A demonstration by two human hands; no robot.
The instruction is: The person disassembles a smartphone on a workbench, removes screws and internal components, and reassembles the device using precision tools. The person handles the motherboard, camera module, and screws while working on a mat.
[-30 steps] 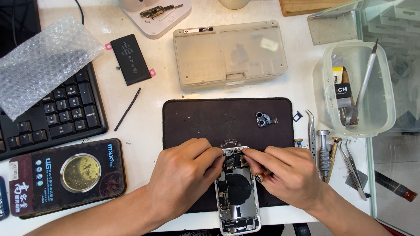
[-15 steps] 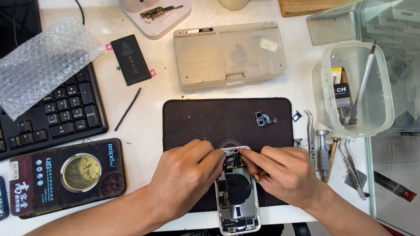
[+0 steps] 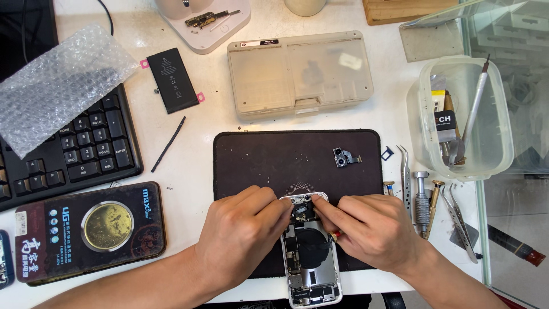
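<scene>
Hands pinching opened phone, camera module, tweezers nearby

Black flat battery beside crumpled bubble wrap; beige plastic case; clear tub containing tools.

Location type: small-electronics repair bench — a phone workshop. Evidence: a dark rectangular work mat on a white table carries an opened smartphone chassis with exposed boards and a detached small camera module. A loose flat black battery cell lies apart from it. Metal tweezers and precision screwdrivers line the mat's right edge — more tools stand in a clear plastic tub. A beige lidded parts case, bubble wrap and a black keyboard complete the station.
</scene>
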